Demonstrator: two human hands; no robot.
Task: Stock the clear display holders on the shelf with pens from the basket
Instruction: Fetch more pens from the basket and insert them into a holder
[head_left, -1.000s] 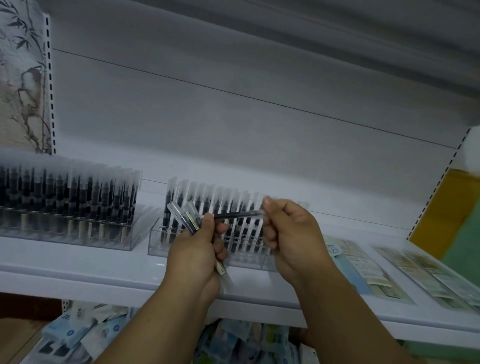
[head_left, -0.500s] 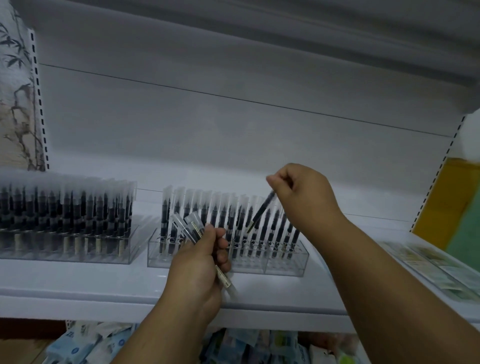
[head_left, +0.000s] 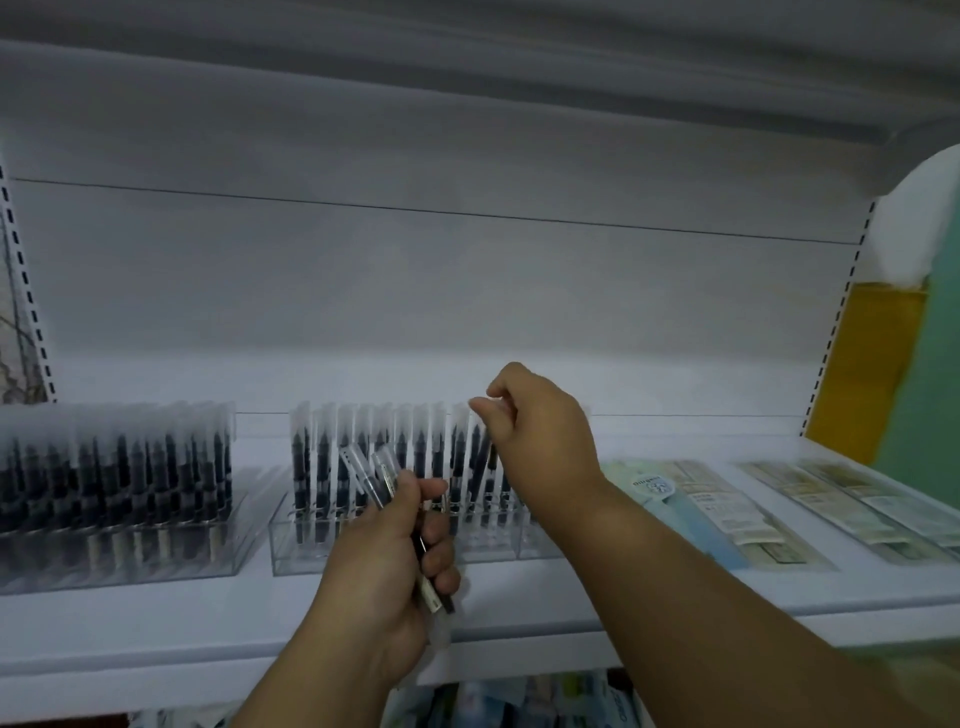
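The step in hand is seating one pen into the middle clear holder (head_left: 395, 540) on the white shelf (head_left: 675, 587). The right hand (head_left: 540, 431) hovers over the right end of the holder's rows, its fingers (head_left: 480, 408) curled together at the top of a pen (head_left: 485, 452) that stands slightly tilted among the upright ones. Whether the fingertips pinch its frosted cap or are just beside it cannot be told from this view, though the pen looks nearly or fully in its slot.

The left hand (head_left: 395, 566) waits in front of the holder, its fingers wrapped round a small bundle of pens (head_left: 384, 475), caps pointing up and away, barrel ends sticking out below the palm. A second holder (head_left: 114, 519) to the left looks completely filled. The middle one appears full on its left side, with what seems like free space at its right end, partly hidden by the right forearm. The basket is not in view.

Next, the right hand likely needs to let go, come back to the bundle, draw out a single pen by its cap, and stand it tip-down in the next free slot. Flat packets (head_left: 696, 514) lie on the shelf to the right.
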